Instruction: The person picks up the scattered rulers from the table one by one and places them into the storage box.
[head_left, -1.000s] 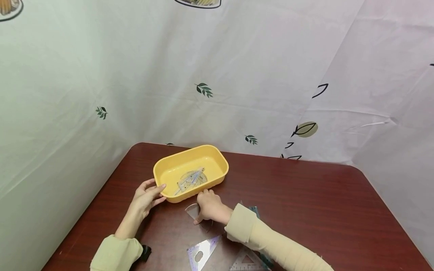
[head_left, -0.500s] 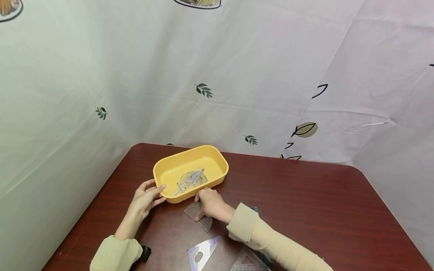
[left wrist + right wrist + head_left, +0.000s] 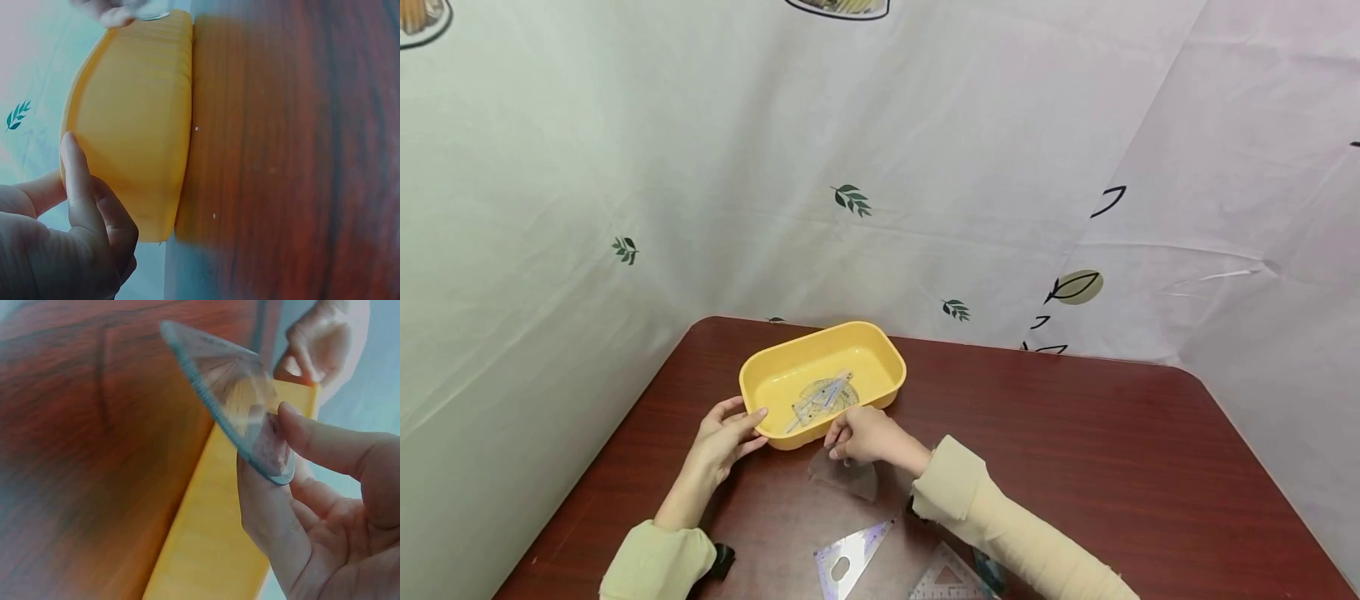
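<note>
My left hand grips the rim of a yellow plastic tub at its near left corner, thumb over the edge. In the left wrist view, the fingers lie against the tub's outer wall. My right hand pinches a clear protractor between thumb and fingers, just outside the tub's near wall. The protractor is tilted, with its curved edge plain in the right wrist view. Inside the tub lie several clear measuring pieces, overlapping on the bottom.
A purple-edged set square lies on the dark red table near the front. To its right is a clear set square, with a teal piece partly hidden by the right sleeve. A patterned white cloth hangs behind.
My right hand has lifted the protractor off the table and drawn slightly up beside the tub's near wall. My left hand and the tub have stayed in place.
</note>
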`<action>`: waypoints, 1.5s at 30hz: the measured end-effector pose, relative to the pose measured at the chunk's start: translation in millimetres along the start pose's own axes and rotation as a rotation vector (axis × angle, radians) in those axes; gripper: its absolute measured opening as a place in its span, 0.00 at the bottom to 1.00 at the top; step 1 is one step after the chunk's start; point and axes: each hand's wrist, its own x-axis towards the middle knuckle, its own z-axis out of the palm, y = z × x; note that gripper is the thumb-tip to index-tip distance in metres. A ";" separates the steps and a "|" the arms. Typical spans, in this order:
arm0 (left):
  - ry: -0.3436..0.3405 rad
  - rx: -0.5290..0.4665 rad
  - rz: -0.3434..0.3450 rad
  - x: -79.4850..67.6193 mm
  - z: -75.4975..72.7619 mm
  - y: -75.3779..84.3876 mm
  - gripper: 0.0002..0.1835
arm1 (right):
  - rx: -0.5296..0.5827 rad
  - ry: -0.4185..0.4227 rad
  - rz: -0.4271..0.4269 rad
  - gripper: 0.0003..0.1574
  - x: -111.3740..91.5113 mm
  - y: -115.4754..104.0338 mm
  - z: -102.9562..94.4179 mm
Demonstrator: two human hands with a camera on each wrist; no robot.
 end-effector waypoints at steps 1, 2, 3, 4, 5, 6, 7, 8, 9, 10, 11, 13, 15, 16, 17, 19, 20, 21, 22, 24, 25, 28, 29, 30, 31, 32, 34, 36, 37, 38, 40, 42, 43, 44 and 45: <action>0.000 0.003 0.001 0.2 0.1 0.0 0.40 | 0.025 -0.013 -0.009 0.04 0.6 -0.5 -2.5; 0.001 0.004 0.003 0.4 0.2 0.1 0.40 | 0.041 -0.024 -0.017 0.03 1.3 -0.9 -5.0; 0.000 0.005 0.004 0.6 0.3 0.0 0.40 | 0.057 -0.036 -0.023 0.02 2.0 -1.2 -7.3; 0.000 0.006 0.005 0.9 0.3 0.0 0.40 | 0.076 -0.049 -0.027 0.02 2.3 -1.8 -9.9; 0.000 0.007 0.006 1.0 0.5 0.0 0.40 | 0.091 -0.059 -0.027 0.02 3.0 -2.2 -12.4; -0.001 0.008 0.006 1.1 0.6 0.1 0.40 | 0.105 -0.069 -0.024 0.02 3.7 -2.6 -14.8; -0.001 0.008 0.006 1.2 0.6 0.1 0.41 | 0.118 -0.078 -0.018 0.02 4.4 -3.1 -17.0; -0.001 0.007 0.005 1.2 0.7 0.1 0.41 | 0.133 -0.084 -0.013 0.03 4.9 -3.6 -18.9; -0.002 0.007 0.005 1.3 0.7 0.0 0.41 | 0.158 -0.091 -0.006 0.02 5.5 -4.2 -20.9; -0.001 0.007 0.004 1.2 0.6 0.0 0.41 | 0.181 -0.096 -0.001 0.02 5.9 -5.1 -22.7; -0.001 0.009 0.003 1.0 0.5 0.0 0.42 | 0.204 -0.099 0.002 0.02 6.6 -5.9 -24.4; -0.001 0.010 0.001 0.7 0.3 0.0 0.42 | 0.251 -0.103 0.001 0.02 7.2 -8.3 -27.4; -0.001 0.011 0.000 0.3 -0.1 0.1 0.42 | 0.296 -0.100 -0.005 0.02 8.3 -10.8 -30.3; -0.002 0.011 0.000 0.1 -0.3 0.1 0.42 | 0.317 -0.095 -0.007 0.03 9.0 -12.1 -31.7; -0.003 0.010 0.000 0.0 -0.5 0.2 0.42 | 0.332 -0.088 -0.010 0.03 10.0 -13.5 -33.2; -0.004 0.006 0.001 -0.1 -0.8 0.3 0.42 | 0.346 -0.066 -0.011 0.05 12.7 -15.5 -36.0; -0.004 0.004 0.001 -0.1 -0.9 0.3 0.42 | 0.354 -0.054 -0.008 0.05 14.5 -16.3 -37.3; -0.004 0.004 0.001 -0.1 -1.1 0.2 0.42 | 0.361 -0.042 -0.002 0.06 16.3 -17.3 -38.5; -0.004 0.004 0.001 -0.1 -1.2 0.2 0.42 | 0.365 -0.029 0.004 0.06 18.0 -18.6 -39.9; -0.002 0.006 0.000 -0.3 -1.4 0.3 0.42 | 0.366 0.001 0.023 0.07 23.2 -20.1 -42.1; -0.001 0.006 0.000 -0.4 -1.4 0.3 0.42 | 0.368 0.015 0.035 0.07 25.5 -21.2 -43.4; 0.002 0.007 -0.006 -1.1 -1.2 0.6 0.42 | 0.391 0.071 0.057 0.09 34.0 -23.0 -45.1; 0.002 0.007 -0.008 -1.3 -1.1 0.6 0.42 | 0.401 0.092 0.062 0.10 36.8 -23.0 -45.3; 0.002 0.006 -0.010 -1.5 -1.0 0.4 0.42 | 0.414 0.114 0.062 0.10 39.2 -23.2 -45.4; 0.002 0.004 -0.011 -1.6 -0.9 0.3 0.42 | 0.429 0.135 0.062 0.10 41.5 -23.1 -45.3; 0.002 0.003 -0.011 -1.7 -0.8 0.1 0.42 | 0.448 0.159 0.063 0.10 44.4 -22.7 -44.8; 0.000 0.000 -0.011 -1.6 -0.7 -0.2 0.42 | 0.483 0.198 0.067 0.11 49.1 -21.7 -44.1; -0.002 -0.003 -0.009 -1.5 -0.6 -0.3 0.42 | 0.502 0.234 0.075 0.11 53.6 -20.8 -43.6; -0.002 -0.004 -0.009 -1.5 -0.5 -0.5 0.42 | 0.508 0.248 0.080 0.12 55.9 -20.0 -43.1; -0.002 -0.005 -0.008 -1.5 -0.5 -0.5 0.42 | 0.516 0.258 0.082 0.13 57.7 -19.3 -42.6; -0.002 -0.004 -0.008 -1.6 -0.4 -0.5 0.42 | 0.534 0.269 0.080 0.14 60.4 -17.8 -41.9; -0.002 -0.003 -0.007 -1.7 -0.3 -0.4 0.42 | 0.545 0.276 0.077 0.15 63.0 -15.5 -40.5; -0.002 -0.003 -0.006 -1.6 -0.2 -0.4 0.42 | 0.554 0.277 0.076 0.16 64.3 -14.2 -39.6; -0.001 -0.002 -0.004 -1.6 -0.1 -0.3 0.41 | 0.559 0.281 0.072 0.17 65.5 -12.6 -38.4; 0.000 -0.002 -0.002 -1.5 0.0 -0.2 0.41 | 0.568 0.281 0.075 0.18 66.6 -11.3 -37.3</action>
